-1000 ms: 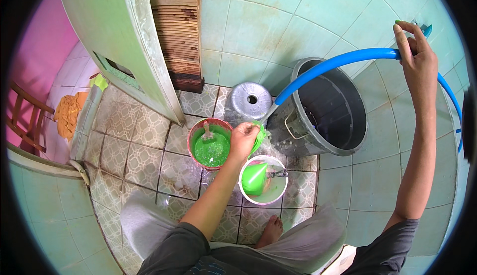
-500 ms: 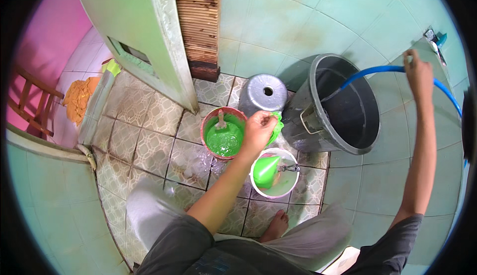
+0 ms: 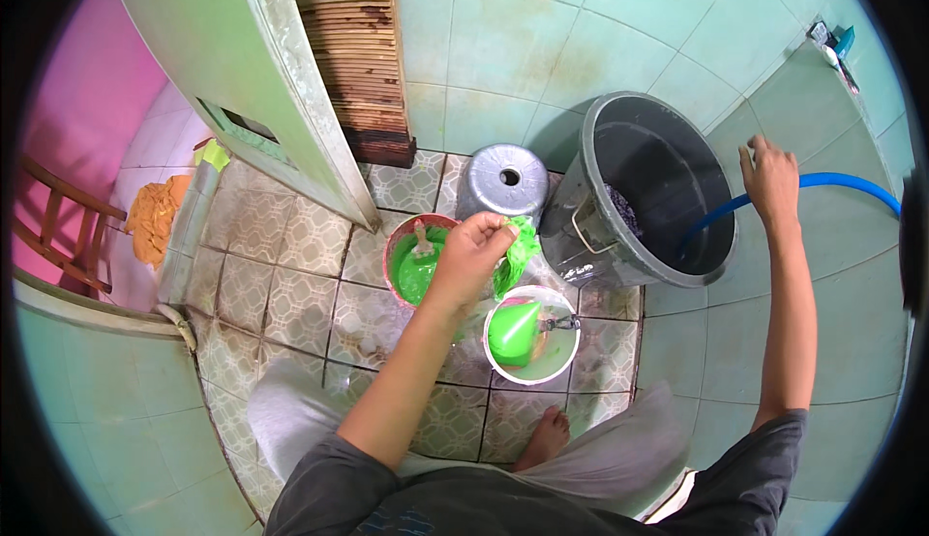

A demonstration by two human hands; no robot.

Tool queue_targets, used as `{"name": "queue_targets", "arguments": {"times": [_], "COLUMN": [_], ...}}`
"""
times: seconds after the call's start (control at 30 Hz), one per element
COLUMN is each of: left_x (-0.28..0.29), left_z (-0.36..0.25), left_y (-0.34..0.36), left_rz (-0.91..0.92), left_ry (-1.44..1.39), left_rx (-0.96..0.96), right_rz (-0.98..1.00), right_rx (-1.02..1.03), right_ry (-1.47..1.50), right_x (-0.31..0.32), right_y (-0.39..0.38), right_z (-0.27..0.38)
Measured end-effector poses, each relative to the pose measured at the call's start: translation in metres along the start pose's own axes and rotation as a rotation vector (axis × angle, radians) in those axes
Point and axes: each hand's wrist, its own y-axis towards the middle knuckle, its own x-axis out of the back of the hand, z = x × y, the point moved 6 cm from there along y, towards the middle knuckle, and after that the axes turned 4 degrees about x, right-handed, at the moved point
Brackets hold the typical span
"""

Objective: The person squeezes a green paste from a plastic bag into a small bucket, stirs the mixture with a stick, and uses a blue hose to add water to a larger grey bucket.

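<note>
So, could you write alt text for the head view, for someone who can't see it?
A person's left hand pinches a crumpled green sheet, while the right hand is at a blue hose running into a grey bin. Nearby, a red-rimmed bucket holds green liquid and a brush; a white bucket holds a green cone-shaped thing.

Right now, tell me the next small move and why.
Probably bring the right hand over to the crumpled green piece: only the left hand pinches it, while the blue hose already runs into the gray bin and likely needs no holding there.
</note>
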Motion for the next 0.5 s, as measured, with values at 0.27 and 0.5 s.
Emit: {"name": "queue_targets", "arguments": {"times": [0.27, 0.5], "left_x": [-0.002, 0.017], "left_z": [-0.057, -0.099], "left_y": [-0.007, -0.012], "left_rz": [0.121, 0.057], "left_ry": [-0.015, 0.149], "left_rx": [0.017, 0.101], "right_rz": [0.309, 0.372], "right_rx": [-0.037, 0.017], "right_ry": [1.456, 1.712], "right_x": [0.029, 0.031], "right_y": [-0.009, 0.003], "right_z": [0.209, 0.29]}}
